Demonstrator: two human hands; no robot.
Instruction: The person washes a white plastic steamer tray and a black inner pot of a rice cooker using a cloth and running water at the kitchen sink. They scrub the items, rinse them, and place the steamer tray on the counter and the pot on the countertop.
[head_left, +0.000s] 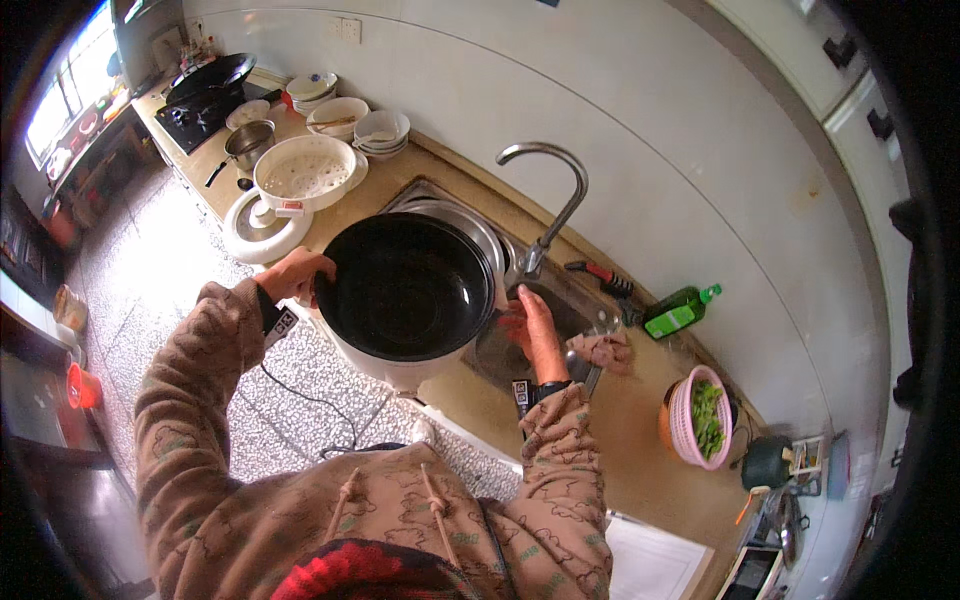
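Note:
A wide pot with a black inner surface (405, 292) and a white outer wall (401, 373) is held up over the front edge of the counter and sink. My left hand (298, 274) grips it at its left side, thumb over the rim. On the other side, my right hand (536, 330) is next to the pot's white right edge, with the thumb raised and the fingers blurred; whether they touch the pot cannot be told. Behind the pot, a steel basin (450, 212) shows in part at the sink (592, 307). A curved faucet (577, 180) rises beside it.
Left of the sink stand a white steamer tray (307, 174), a lid (259, 225), a saucepan (250, 144) and stacked bowls (382, 133). To the right are a brush (600, 276), a green bottle (679, 313), a cloth (606, 351) and a pink basket (686, 431) with leafy greens (707, 420).

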